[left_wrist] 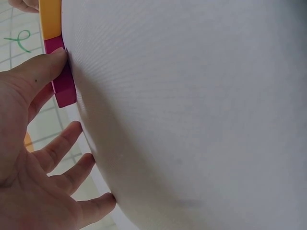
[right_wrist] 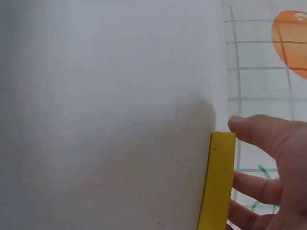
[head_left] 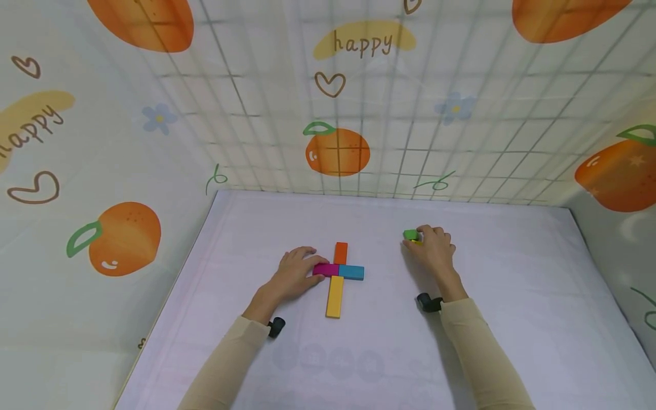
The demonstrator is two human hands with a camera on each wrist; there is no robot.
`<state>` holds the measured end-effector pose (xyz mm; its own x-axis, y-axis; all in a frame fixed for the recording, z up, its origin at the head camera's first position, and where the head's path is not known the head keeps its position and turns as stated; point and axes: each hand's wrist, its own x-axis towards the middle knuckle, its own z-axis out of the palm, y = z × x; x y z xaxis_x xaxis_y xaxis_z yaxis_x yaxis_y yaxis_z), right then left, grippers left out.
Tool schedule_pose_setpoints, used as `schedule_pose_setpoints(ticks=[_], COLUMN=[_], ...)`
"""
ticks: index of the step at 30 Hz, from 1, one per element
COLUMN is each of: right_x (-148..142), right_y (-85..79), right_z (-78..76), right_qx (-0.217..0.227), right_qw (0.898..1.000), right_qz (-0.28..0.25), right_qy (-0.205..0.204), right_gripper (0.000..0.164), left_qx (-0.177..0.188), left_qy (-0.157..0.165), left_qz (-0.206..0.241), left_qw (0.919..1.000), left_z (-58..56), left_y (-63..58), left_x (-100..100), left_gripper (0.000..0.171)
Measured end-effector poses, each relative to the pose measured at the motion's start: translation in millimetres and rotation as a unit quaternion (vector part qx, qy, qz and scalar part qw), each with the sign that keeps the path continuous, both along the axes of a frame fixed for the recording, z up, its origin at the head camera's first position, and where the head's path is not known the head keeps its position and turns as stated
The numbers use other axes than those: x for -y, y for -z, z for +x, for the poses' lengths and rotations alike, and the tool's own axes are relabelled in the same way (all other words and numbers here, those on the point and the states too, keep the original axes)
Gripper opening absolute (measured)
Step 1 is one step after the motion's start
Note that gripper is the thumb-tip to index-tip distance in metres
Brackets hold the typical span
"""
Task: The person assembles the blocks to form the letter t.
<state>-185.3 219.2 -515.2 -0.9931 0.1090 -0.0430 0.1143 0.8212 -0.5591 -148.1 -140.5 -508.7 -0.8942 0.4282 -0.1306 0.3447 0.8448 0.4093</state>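
My left hand pinches the left end of a magenta block between thumb and forefinger; its other fingers spread out over the table in the left wrist view. Touching the magenta block are a blue block, an orange block and a long yellow block, forming a cross. Over to the right, my right hand is at a green block and a second yellow block. Its thumb hovers by that yellow block's end, with fingers extended behind. The right wrist view hides the green block.
All the blocks lie on a white-covered table. Behind it rises a printed curtain with a grid, oranges and hearts; similar cloth hangs at both sides. A small black camera is strapped at the right wrist, another at the left.
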Motion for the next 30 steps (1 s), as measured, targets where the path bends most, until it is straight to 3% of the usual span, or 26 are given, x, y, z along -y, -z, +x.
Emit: schedule_pose_setpoints(ticks=[19,30], right_x=[-0.4,1.1], right_y=[-1.0,-8.2], right_z=[-1.8,3.5], right_qx=[-0.009,-0.017], right_qw=[1.000,1.000], right_qz=[-0.018,-0.024], right_qy=[0.009,0.006], right_gripper=[0.045,0.045], left_qx=[0.002,-0.004], left_qy=[0.000,0.002], left_qz=[-0.003,-0.011], left_qw=[1.0000,0.9999], left_z=[-0.9,-2.0], left_y=[2.4,4.6], left_x=[0.1,1.2], left_gripper=[0.039,0.039])
